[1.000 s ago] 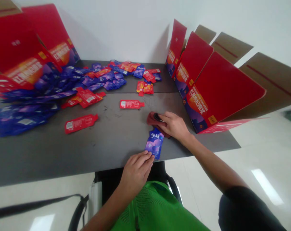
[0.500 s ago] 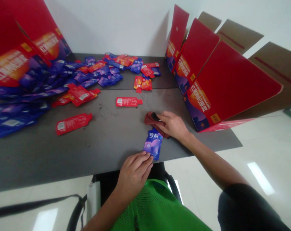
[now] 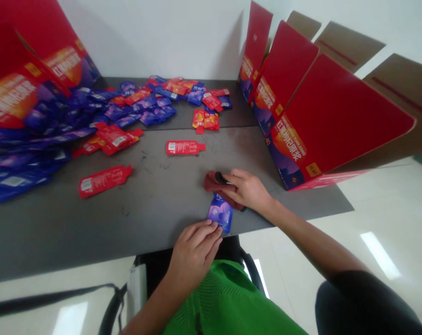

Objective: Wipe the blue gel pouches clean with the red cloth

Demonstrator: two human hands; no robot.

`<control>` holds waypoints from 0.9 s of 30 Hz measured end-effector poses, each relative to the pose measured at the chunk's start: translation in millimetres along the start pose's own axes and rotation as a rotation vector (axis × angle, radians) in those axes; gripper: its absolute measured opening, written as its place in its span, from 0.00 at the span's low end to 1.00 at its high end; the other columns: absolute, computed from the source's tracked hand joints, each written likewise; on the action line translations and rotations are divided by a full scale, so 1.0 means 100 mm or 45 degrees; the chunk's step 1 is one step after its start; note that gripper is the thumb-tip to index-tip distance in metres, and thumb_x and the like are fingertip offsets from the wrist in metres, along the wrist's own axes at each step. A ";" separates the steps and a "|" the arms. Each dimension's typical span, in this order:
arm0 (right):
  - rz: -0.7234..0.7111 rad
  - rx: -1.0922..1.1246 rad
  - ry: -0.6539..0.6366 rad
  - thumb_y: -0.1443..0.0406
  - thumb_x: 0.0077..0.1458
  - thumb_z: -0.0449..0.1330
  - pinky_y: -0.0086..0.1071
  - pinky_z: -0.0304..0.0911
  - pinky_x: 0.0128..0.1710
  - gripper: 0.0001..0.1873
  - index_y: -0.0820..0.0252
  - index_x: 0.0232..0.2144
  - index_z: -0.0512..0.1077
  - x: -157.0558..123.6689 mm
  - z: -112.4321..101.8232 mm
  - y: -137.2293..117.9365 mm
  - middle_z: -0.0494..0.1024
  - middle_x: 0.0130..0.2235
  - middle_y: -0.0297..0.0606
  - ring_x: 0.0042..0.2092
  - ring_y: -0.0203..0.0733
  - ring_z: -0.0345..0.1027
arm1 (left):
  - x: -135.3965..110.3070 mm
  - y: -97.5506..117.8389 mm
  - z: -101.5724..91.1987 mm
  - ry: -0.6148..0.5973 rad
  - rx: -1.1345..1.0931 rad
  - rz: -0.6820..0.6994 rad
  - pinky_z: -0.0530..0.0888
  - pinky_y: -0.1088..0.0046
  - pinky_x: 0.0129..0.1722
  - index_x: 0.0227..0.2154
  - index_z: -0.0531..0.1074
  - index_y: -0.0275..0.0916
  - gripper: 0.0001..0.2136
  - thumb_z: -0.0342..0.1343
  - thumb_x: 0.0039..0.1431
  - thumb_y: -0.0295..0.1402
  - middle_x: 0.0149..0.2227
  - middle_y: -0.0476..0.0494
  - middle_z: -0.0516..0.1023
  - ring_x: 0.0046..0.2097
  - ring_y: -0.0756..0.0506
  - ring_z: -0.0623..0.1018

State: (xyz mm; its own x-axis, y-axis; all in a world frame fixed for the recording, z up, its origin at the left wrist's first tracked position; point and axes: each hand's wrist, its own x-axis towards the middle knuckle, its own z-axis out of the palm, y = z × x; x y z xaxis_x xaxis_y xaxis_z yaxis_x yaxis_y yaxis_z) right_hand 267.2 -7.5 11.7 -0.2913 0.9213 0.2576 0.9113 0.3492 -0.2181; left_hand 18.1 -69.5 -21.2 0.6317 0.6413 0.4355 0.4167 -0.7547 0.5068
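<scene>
A blue-purple pouch point(image 3: 220, 215) lies flat on the grey table point(image 3: 155, 204) near its front edge. The fingertips of my left hand point(image 3: 195, 246) press together on the pouch's lower left corner and hold it in place; the thumb is hidden. My right hand point(image 3: 249, 190) is closed on a bunched reddish-brown cloth point(image 3: 212, 184), which covers the pouch's upper end. A small black piece point(image 3: 220, 177) shows at the cloth by the fingertips; its kind is unclear. Farther back on the table lie a single red pouch point(image 3: 185, 147) and, to the left, another red pouch point(image 3: 105, 181).
Blue pouches point(image 3: 155, 114) and red ones are heaped at the back and left. Open red cartons point(image 3: 336, 111) stand in a row on the right, flaps up. More red cartons point(image 3: 25, 88) stand at the left back. A white wall point(image 3: 155, 37) rises behind.
My right hand has moved the cloth down and slightly left, so it now covers more of the pouch's upper end. My left hand has stayed on the pouch.
</scene>
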 end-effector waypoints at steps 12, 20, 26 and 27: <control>0.205 0.214 0.767 0.60 0.64 0.61 0.34 0.63 0.34 0.08 0.58 0.38 0.75 -0.04 -0.14 0.39 0.69 0.32 0.35 0.34 0.40 0.66 | 0.72 -0.01 -0.09 -0.154 0.277 -0.331 0.73 0.56 0.50 0.58 0.71 0.38 0.20 0.50 0.72 0.45 0.50 0.37 0.74 0.50 0.38 0.73; 0.242 0.254 0.753 0.59 0.63 0.61 0.33 0.61 0.31 0.09 0.58 0.37 0.75 -0.02 -0.13 0.56 0.68 0.31 0.33 0.32 0.39 0.66 | 1.16 0.03 0.05 -0.363 0.383 -0.512 0.73 0.59 0.49 0.54 0.72 0.36 0.23 0.57 0.65 0.49 0.45 0.37 0.73 0.48 0.37 0.76; 0.238 0.243 0.733 0.58 0.64 0.60 0.35 0.65 0.37 0.11 0.59 0.42 0.76 -0.04 -0.09 0.67 0.73 0.35 0.37 0.37 0.43 0.70 | 1.29 -0.12 0.05 -0.528 0.118 -0.585 0.73 0.61 0.51 0.60 0.67 0.35 0.30 0.62 0.62 0.49 0.50 0.33 0.74 0.51 0.36 0.77; 0.237 0.247 0.730 0.58 0.64 0.60 0.35 0.65 0.38 0.11 0.59 0.42 0.76 -0.04 -0.08 0.69 0.73 0.36 0.37 0.38 0.43 0.70 | 1.31 -0.16 0.05 -0.535 0.048 -0.584 0.72 0.62 0.51 0.59 0.69 0.35 0.29 0.63 0.61 0.48 0.50 0.34 0.75 0.51 0.37 0.77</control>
State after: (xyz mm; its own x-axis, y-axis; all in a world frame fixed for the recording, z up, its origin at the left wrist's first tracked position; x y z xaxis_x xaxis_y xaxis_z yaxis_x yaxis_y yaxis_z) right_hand 333.9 11.5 3.2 0.1180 0.7502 0.6506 0.8465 0.2665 -0.4608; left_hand 97.6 25.6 23.6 0.5830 0.7976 -0.1546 0.7245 -0.4243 0.5431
